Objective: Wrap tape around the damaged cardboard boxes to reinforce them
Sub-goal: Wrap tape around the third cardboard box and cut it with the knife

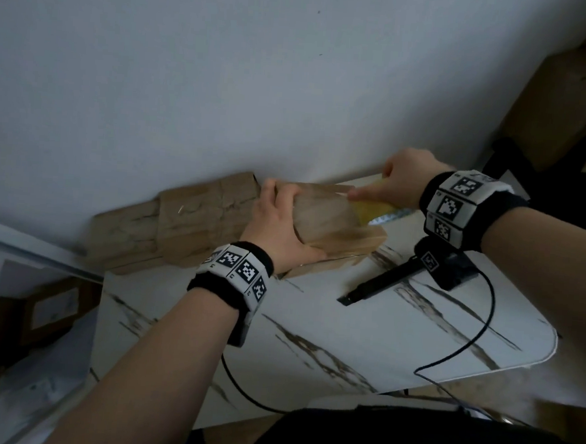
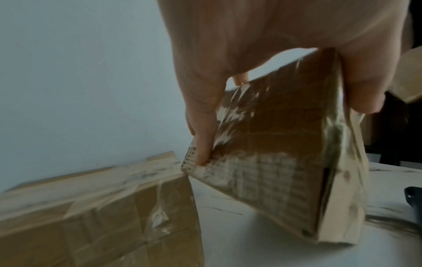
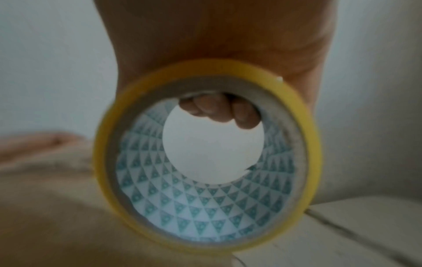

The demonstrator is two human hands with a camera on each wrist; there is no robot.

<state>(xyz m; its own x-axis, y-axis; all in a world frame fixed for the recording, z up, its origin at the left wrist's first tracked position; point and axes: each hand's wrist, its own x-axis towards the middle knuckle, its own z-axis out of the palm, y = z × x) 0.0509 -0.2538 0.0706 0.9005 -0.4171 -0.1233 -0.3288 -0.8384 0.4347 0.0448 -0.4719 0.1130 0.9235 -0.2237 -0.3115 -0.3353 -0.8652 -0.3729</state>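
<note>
My left hand [image 1: 278, 221] grips a flattened, taped cardboard box [image 1: 333, 221], tilted on the white marble table [image 1: 381, 330]; in the left wrist view its fingers [image 2: 203, 126] and thumb clamp the box [image 2: 274, 153] from both faces. My right hand [image 1: 400, 187] holds a yellow tape roll [image 1: 470, 217] just beyond the box's right end. The right wrist view looks through the roll [image 3: 205, 157], with fingertips [image 3: 219, 112] hooked inside its patterned core. A second crumpled, taped box [image 1: 167, 228] lies against the wall to the left, also seen from the left wrist [image 2: 95, 207].
A black utility knife [image 1: 380, 282] lies on the table below the right wrist. Thin black cables [image 1: 484, 319] trail over the table toward my body. The white wall [image 1: 224, 80] stands right behind the boxes. Brown cardboard [image 1: 559, 101] sits at the upper right.
</note>
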